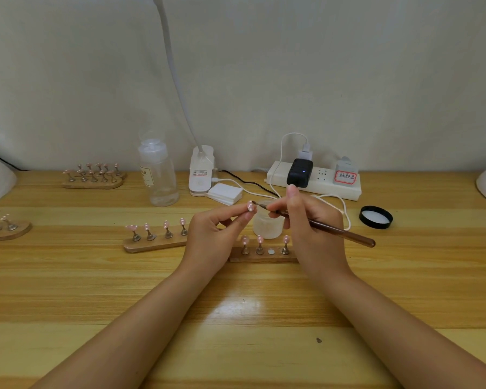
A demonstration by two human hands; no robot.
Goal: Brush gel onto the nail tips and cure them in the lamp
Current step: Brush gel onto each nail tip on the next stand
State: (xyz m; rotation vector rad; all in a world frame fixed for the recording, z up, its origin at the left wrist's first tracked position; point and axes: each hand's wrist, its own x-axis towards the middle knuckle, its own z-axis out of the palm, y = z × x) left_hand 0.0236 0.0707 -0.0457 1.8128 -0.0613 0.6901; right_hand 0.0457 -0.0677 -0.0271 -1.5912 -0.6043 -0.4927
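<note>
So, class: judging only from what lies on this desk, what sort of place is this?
Probably a small home nail-art workstation, not a salon. Wooden stands carry pink nail tips, the right hand holds a brush to a nail tip pinched in the left hand, and an open gel jar stands behind.

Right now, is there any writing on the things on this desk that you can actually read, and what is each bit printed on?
"AIL": the end of a cut-off word on the label of the clear plastic bottle.
Red-bordered sticker on the grey plug in the white power strip: handwritten characters, too blurred to read.
Sticker on the white clip lamp base: print too small to read.
Nothing else carries text.
</note>
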